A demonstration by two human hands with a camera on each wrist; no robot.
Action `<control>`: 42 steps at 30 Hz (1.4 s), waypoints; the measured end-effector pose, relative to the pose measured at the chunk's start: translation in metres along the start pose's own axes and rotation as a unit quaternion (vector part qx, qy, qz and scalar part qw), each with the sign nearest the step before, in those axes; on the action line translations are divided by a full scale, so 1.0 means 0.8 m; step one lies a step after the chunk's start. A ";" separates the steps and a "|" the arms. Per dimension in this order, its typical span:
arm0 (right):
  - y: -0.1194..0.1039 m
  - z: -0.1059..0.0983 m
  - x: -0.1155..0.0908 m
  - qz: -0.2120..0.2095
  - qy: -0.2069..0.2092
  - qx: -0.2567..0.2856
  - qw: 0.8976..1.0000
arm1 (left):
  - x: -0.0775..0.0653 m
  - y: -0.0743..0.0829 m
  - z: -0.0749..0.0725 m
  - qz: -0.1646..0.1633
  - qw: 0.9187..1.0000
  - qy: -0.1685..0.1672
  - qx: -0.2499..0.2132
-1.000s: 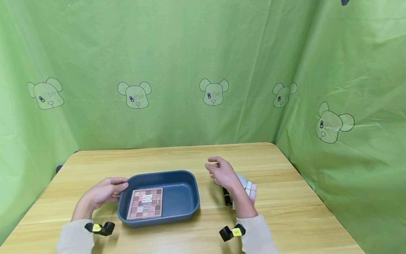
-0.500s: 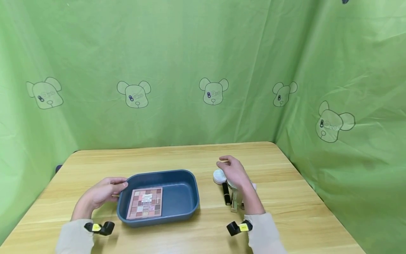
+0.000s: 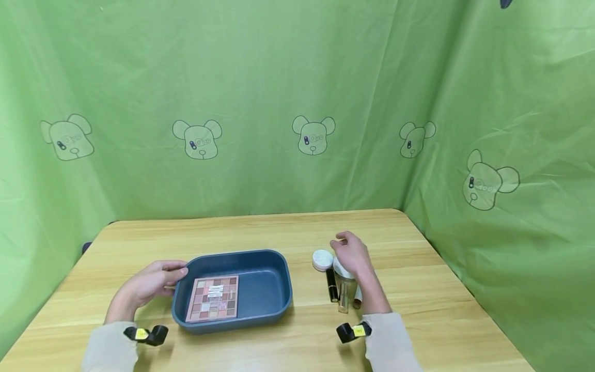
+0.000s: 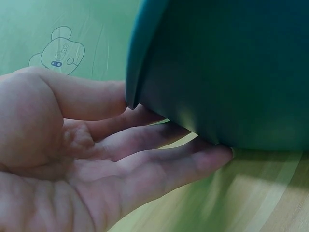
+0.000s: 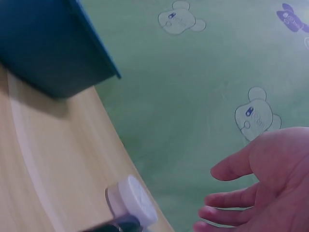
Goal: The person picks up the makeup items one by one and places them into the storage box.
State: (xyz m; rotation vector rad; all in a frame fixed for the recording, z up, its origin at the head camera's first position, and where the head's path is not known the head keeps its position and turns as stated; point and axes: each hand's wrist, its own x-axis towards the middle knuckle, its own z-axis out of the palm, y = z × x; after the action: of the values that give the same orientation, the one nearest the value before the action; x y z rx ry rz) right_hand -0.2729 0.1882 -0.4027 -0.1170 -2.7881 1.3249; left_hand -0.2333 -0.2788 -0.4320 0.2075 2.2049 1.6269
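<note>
A navy blue tray point(image 3: 260, 316) stands on the table, its left wall held by my left hand point(image 3: 151, 281). In the left wrist view the thumb hooks over the rim, while the other fingers point(image 4: 193, 162) lie along the outer wall. Inside the tray, on its left side, lies an eyeshadow palette point(image 3: 213, 298). My right hand point(image 3: 352, 253), fingers loosely bent and nothing in them, hovers by a cluster of cosmetics. Nearest are a white-lidded jar point(image 3: 344, 275), a flat white round case point(image 3: 322, 260) and a black lipstick tube point(image 3: 331, 285).
In front of the jar lies a slim gold-and-clear tube point(image 3: 343, 300). Another tube point(image 3: 357, 298) is partly hidden by my right forearm. The wooden table point(image 3: 260, 232) ends at a green curtain point(image 3: 260, 186) behind and on both sides.
My right hand has moved right, away from the tray, uncovering the white round case and the jar. The left hand, tray and palette stay put.
</note>
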 end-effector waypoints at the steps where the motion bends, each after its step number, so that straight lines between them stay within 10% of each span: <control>1: 0.003 0.000 0.001 0.001 0.002 -0.008 1.000 | 0.000 0.000 0.000 0.000 1.000 0.000 0.000; 42: 0.042 0.004 0.007 0.033 -0.085 -0.159 0.983 | 0.002 -0.005 -0.003 0.007 1.000 -0.005 -0.002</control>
State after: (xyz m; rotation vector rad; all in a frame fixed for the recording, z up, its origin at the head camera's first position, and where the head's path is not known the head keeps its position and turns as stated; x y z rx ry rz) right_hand -0.2774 0.2071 -0.4305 -0.1147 -3.1469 0.9288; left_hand -0.2354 -0.2815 -0.4357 0.2297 2.1974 1.6333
